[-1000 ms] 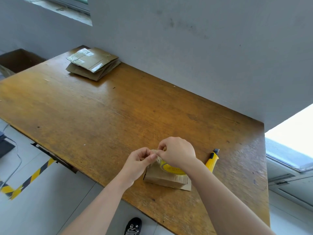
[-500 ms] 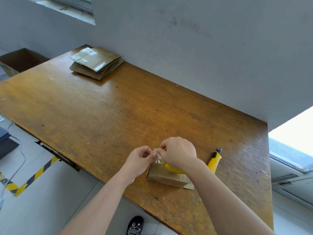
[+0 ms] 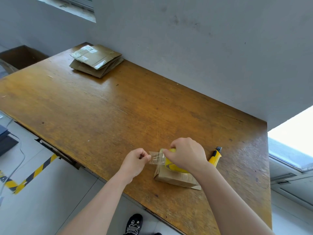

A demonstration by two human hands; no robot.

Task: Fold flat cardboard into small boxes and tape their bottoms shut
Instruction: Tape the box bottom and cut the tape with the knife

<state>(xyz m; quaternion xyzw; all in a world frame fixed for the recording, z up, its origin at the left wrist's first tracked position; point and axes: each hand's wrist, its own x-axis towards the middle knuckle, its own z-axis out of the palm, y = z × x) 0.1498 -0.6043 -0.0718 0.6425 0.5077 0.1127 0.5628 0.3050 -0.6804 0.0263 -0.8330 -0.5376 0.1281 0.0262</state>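
Note:
A small folded cardboard box lies near the front edge of the wooden table. On top of it sits a yellow roll of clear tape, which my right hand grips from above. My left hand pinches the free end of the clear tape strip, stretched a short way left from the roll. A stack of flat cardboard blanks lies at the table's far left corner.
A yellow utility knife lies just right of the box. An open brown carton stands on the floor beyond the table's left end. A grey wall runs along the table's far side. My shoe shows below the front edge.
My left hand has moved left, away from the roll, drawing out a short strip of clear tape. My right hand stays on the roll.

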